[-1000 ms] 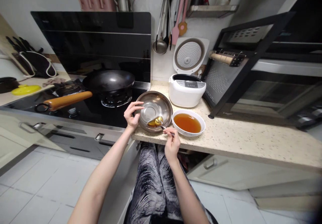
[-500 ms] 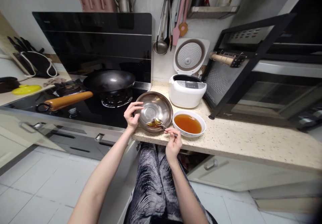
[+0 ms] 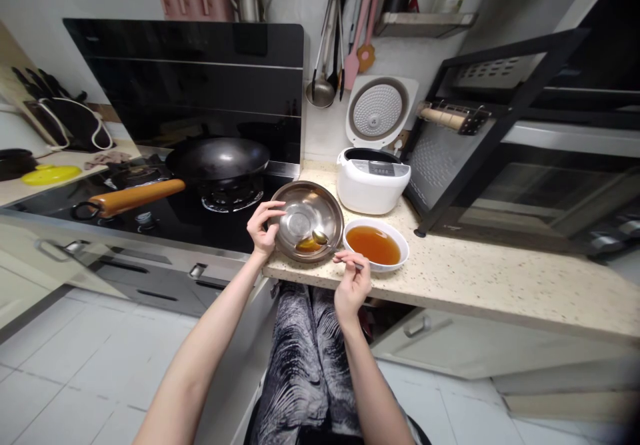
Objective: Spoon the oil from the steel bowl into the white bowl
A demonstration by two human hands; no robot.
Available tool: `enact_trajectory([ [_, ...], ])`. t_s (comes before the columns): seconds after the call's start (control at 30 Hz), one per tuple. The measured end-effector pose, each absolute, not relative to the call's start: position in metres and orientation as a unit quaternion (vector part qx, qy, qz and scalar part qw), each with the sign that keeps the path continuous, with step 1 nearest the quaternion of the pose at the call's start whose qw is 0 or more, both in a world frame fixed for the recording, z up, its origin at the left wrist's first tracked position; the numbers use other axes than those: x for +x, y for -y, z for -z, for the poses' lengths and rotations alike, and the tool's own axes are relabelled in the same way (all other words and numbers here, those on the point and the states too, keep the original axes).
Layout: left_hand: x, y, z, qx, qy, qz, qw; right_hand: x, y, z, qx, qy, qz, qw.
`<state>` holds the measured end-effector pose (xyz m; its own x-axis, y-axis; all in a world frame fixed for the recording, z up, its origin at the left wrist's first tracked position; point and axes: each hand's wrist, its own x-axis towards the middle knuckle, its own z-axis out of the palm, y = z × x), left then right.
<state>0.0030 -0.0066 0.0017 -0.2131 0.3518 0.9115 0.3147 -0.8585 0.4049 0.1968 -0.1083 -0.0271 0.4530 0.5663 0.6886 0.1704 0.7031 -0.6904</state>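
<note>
My left hand (image 3: pixel 264 229) grips the left rim of a stainless steel bowl (image 3: pixel 323 204), fingers over the inside edge. The bowl leans toward me, and a small pool of amber liquid (image 3: pixel 308 245) gathers at its near side. In my right hand (image 3: pixel 353 281) is the handle of a metal spoon (image 3: pixel 320 237), pinched between thumb and fingers. The spoon's head is inside the bowl, just above or at the right end of the pool; I cannot tell if it touches. Close by on the right stands a white bowl (image 3: pixel 404 253) of reddish-brown liquid.
Behind the bowls is a white rice cooker (image 3: pixel 374 188) with its lid raised. A black wok (image 3: pixel 220 158) with a wooden handle (image 3: pixel 137 197) sits on the stove to the left. An oven (image 3: pixel 550 192) occupies the right. Utensils (image 3: pixel 323 92) hang on the wall.
My right hand has shifted slightly right, taking the spoon away from the left part of the pool. More of the amber liquid shows now. My left hand stays on the rim.
</note>
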Motion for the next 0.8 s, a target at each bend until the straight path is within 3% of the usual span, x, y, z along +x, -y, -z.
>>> enact_trajectory([
  [0.8,0.003,0.005,0.0,0.626,-0.255,-0.737,0.022,0.221,0.112,0.0,-0.35,0.478,-0.071,0.802],
])
